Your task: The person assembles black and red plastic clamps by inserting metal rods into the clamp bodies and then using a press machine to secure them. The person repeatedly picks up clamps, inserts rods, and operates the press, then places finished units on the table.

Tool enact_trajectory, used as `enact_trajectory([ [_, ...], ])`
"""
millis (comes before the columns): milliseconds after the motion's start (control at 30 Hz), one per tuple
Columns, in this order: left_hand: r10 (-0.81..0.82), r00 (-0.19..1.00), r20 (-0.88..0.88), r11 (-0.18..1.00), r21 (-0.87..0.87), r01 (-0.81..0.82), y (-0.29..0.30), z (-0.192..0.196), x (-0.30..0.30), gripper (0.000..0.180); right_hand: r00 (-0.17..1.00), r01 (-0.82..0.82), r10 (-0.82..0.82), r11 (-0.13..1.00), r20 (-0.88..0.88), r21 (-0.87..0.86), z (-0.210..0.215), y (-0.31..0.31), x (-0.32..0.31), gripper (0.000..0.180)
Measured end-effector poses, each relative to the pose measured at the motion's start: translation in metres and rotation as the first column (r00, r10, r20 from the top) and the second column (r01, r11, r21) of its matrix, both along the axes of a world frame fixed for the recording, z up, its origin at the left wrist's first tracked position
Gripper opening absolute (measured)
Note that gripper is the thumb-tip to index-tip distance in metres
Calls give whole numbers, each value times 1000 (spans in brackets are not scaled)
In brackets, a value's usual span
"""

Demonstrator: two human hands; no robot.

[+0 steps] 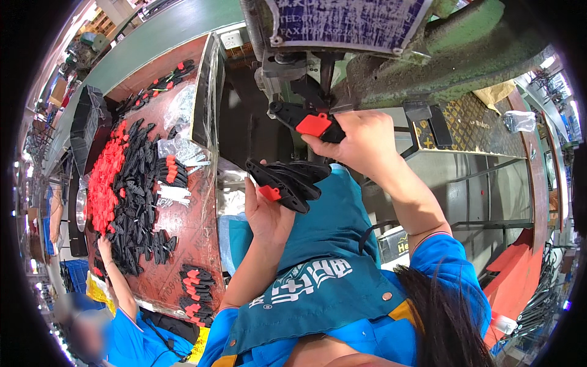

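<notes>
At the machine's black tool (315,92), my right hand (365,142) is closed on a black plastic part with a red tab (314,125). That part's rounded end points left, and I cannot tell whether it touches the tool. Below and to the left, my left hand (269,221) holds a small stack of similar black plastic parts (290,177), fanned out over the fingers. A red tab (269,193) shows on the nearest one. The stack hides most of the left fingertips.
A green press-like machine (428,73) stands ahead. On the left, a reddish table (202,238) bears heaps of red pieces (105,183) and black parts (137,183). A co-worker's hand (105,248) reaches in there. To the right is a bench with a patterned top (483,131).
</notes>
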State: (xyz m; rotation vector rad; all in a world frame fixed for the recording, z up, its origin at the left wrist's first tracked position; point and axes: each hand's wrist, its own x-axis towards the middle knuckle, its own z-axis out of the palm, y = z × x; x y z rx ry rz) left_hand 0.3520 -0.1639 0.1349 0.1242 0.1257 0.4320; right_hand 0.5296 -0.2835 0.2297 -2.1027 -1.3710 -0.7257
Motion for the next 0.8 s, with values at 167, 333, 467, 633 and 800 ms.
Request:
enact_trajectory([
  [167, -2, 1000, -13, 1000, -9, 2, 6, -4, -5, 44, 985, -5, -4, 999, -170, -54, -8, 1, -7, 45],
  [333, -36, 999, 35, 999, -26, 37, 13, 1, -7, 40, 962, 39, -78, 988, -262, -149, -8, 0, -11, 53],
  [467, -26, 1000, -2, 959, -281, 25, 19, -3, -11, 45, 974, 17, -25, 999, -225, -38, -11, 1, -8, 50],
  [633, -181, 974, 138, 974, -112, 197, 17, 8, -3, 48, 969, 35, -52, 997, -241, -73, -8, 1, -7, 49],
  [800, -275, 911, 308, 958, 10, 286, 13, 26, 15, 53, 974, 10, -45, 988, -223, -153, 16, -6, -5, 50],
])
